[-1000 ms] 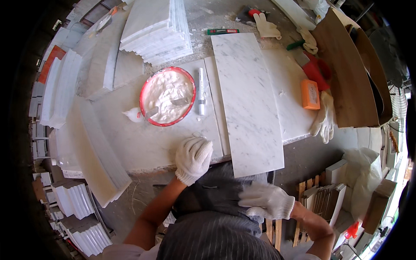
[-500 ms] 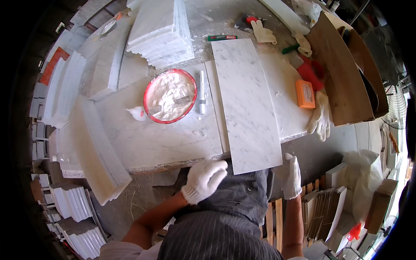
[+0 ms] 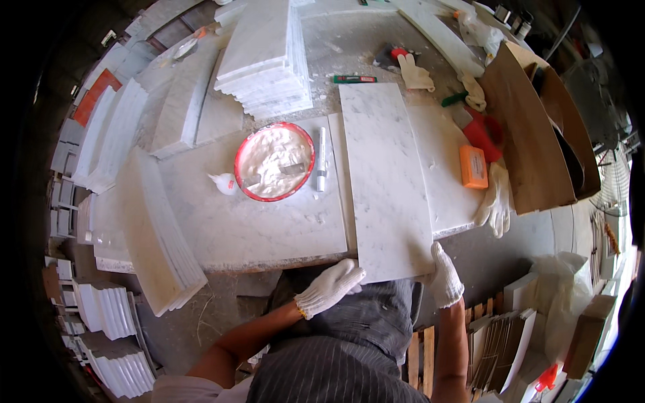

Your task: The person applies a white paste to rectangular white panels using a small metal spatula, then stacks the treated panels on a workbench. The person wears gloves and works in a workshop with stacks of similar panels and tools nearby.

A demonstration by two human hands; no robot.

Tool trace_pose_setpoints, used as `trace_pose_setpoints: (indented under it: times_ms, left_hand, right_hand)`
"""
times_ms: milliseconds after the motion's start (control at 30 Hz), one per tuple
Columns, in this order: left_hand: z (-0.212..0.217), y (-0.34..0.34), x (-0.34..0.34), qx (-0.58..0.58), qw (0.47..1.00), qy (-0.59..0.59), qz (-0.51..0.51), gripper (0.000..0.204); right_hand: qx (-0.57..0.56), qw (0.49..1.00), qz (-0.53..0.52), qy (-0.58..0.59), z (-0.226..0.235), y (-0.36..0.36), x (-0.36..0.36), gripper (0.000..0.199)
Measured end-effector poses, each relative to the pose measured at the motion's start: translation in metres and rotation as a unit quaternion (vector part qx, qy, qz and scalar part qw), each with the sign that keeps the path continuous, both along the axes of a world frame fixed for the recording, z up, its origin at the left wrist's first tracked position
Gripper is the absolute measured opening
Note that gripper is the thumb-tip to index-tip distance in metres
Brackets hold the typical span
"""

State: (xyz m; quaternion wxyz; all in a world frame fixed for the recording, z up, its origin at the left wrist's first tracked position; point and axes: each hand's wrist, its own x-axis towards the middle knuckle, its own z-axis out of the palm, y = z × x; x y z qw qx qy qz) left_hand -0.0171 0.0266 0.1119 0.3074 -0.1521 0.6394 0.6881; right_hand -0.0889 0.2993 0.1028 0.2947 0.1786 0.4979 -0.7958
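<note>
A long grey-veined white marble tile (image 3: pixel 386 181) lies lengthwise on the worktable, its near end sticking out over the table's front edge. My left hand (image 3: pixel 329 290), in a white knitted glove, is closed at the tile's near left corner, some fingertips hidden beneath it. At the near right corner, my gloved right hand (image 3: pixel 446 279) holds the side edge, thumb up along it and fingers partly under the slab. Left of the tile stand a white marker-like tube (image 3: pixel 321 160) and a red-rimmed bowl (image 3: pixel 238 176) of white paste with scrapers in it.
Stacked marble slabs (image 3: pixel 265 50) stand at the back left, and another stack (image 3: pixel 158 232) overhangs the front left edge. On the right are an orange box (image 3: pixel 474 166), a red tape dispenser (image 3: pixel 485 131), spare gloves (image 3: pixel 496 201) and a cardboard box (image 3: pixel 531 127).
My right hand has moved in from beside the tile to its right edge. My left hand has shifted right onto the near left corner. The whole view has tilted slightly.
</note>
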Motion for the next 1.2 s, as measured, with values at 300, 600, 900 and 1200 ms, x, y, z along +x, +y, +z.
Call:
trace_pose_setpoints:
  times_ms: [300,600,900,1200]
  left_hand:
    - [0.041,0.026,-0.04,0.176,0.959,0.039,0.219,0.04]
    - [0.016,0.037,-0.041,-0.233,0.931,0.182,0.215,0.034]
    - [0.054,0.024,-0.022,-0.202,0.93,0.244,0.185,0.039]
    - [0.097,0.002,0.017,-0.197,0.913,0.288,0.212,0.04]
  right_hand:
    - [-0.006,1.0,-0.025,0.009,0.03,-0.017,-0.008,0.064]
    - [0.095,0.984,0.029,0.147,0.044,-0.039,-0.003,0.053]
    - [0.125,0.973,-0.02,0.192,0.035,-0.05,0.037,0.064]
    - [0.135,0.951,0.001,0.279,0.087,-0.074,0.049,0.069]
